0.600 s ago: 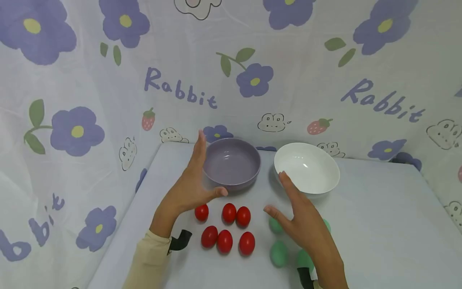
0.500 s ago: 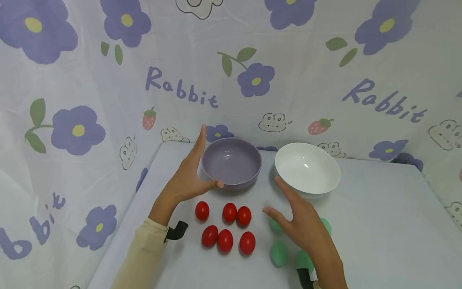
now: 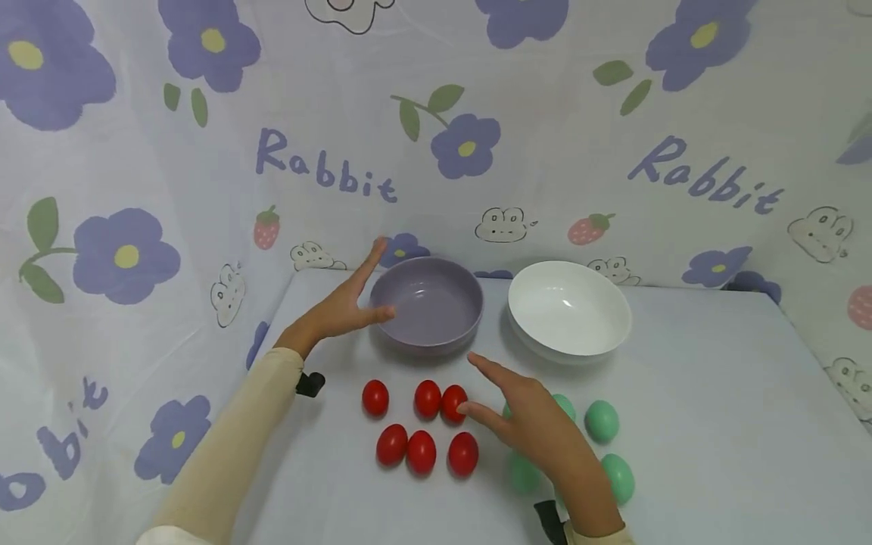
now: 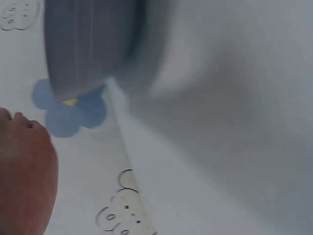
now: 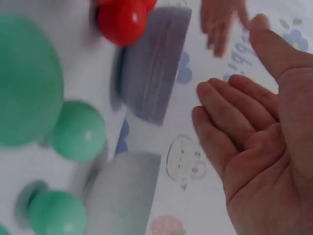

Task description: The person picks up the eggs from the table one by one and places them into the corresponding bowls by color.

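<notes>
My left hand (image 3: pixel 341 306) is at the left side of a purple bowl (image 3: pixel 436 352), thumb and fingers spread apart. Its thumb overlaps the bowl's rim in the head view; whether it touches cannot be told. In the left wrist view the same purple bowl (image 4: pixel 88 49) looms close, beside part of the hand (image 4: pixel 24 181). My right hand (image 3: pixel 534 420) holds nothing and hovers over the green eggs (image 3: pixel 602 421), hiding some of them. Its fingers look extended in the right wrist view, where the palm (image 5: pixel 264 171) shows. Several red eggs (image 3: pixel 421 453) lie in front of the purple bowl.
A white bowl (image 3: pixel 568 350) stands right of the purple one, near the table's back edge. Both bowls have nothing inside. A flower-printed cloth (image 3: pixel 545 136) hangs behind and to the left of the white table (image 3: pixel 715 439).
My left hand has moved left and forward to the side of the purple bowl. The right hand has shifted left, away from the white bowl, uncovering more green eggs. The view has shifted slightly.
</notes>
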Demonstrator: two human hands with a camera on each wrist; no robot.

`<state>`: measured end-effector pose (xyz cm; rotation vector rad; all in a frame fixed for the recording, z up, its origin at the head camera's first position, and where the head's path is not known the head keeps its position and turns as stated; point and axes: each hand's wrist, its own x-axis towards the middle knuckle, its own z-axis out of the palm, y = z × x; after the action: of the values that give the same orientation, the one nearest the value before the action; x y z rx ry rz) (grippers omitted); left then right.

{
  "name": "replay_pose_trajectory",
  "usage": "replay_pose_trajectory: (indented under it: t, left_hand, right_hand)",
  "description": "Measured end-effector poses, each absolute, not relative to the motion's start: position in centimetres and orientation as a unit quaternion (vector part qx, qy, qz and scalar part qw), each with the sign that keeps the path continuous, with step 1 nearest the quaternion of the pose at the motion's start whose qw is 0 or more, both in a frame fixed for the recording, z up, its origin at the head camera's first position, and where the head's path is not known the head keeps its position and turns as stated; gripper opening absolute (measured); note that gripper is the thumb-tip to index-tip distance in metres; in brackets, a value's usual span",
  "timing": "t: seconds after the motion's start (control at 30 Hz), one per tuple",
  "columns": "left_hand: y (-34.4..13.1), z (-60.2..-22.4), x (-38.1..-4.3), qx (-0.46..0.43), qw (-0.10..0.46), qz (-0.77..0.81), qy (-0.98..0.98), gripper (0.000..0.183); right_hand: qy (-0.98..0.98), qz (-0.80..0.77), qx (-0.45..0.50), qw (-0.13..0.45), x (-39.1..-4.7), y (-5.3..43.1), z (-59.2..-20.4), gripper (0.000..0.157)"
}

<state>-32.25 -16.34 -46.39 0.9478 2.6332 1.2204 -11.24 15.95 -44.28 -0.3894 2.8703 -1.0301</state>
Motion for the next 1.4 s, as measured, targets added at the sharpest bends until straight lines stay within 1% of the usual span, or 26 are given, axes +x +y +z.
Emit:
replay_pose_trajectory:
  t: [0.1, 0.2, 0.4, 0.63, 0.8, 0.97, 1.1, 1.27, 1.4]
  left_hand:
    - [-16.6, -47.8, -33.6, 0.297, 0.1, 0.377, 0.872, 0.129]
    - [-16.7, -48.8, -34.6, 0.294, 0.122, 0.361, 0.877, 0.139]
    - [-16.5, -49.8, -35.5, 0.305, 0.149, 0.378, 0.861, 0.151]
    - [-16.8, -49.8, -35.3, 0.312, 0.155, 0.373, 0.86, 0.159]
    - [-16.1, -50.2, -35.3, 0.3, 0.162, 0.376, 0.862, 0.159]
    - [-15.6, -50.4, -35.6, 0.309, 0.159, 0.382, 0.856, 0.158]
    - [-15.8, -50.2, -35.7, 0.314, 0.157, 0.373, 0.859, 0.157]
    - [-16.0, -50.0, -35.6, 0.313, 0.162, 0.37, 0.86, 0.157]
    - [-16.1, -50.0, -35.9, 0.328, 0.161, 0.374, 0.853, 0.154]
  right_hand:
    - [0.931, -0.336, -0.132, 0.055, -11.6, 15.0, -44.6, 0.08]
    - [0.931, -0.332, -0.136, 0.073, -12.0, 14.3, -45.0, 0.078]
    - [0.944, -0.29, -0.128, 0.092, -12.7, 13.6, -46.0, 0.074]
    - [0.95, -0.265, -0.127, 0.104, -13.2, 12.2, -47.1, 0.07]
    - [0.959, -0.241, -0.102, 0.107, -13.4, 11.9, -47.8, 0.065]
    - [0.963, -0.236, -0.094, 0.086, -13.4, 12.4, -48.2, 0.061]
    - [0.954, -0.275, -0.098, 0.067, -13.4, 13.0, -47.3, 0.059]
    - [0.934, -0.331, -0.133, 0.032, -14.3, 13.3, -44.3, 0.061]
    - [0.927, -0.333, -0.172, -0.017, -16.6, 12.8, -41.4, 0.063]
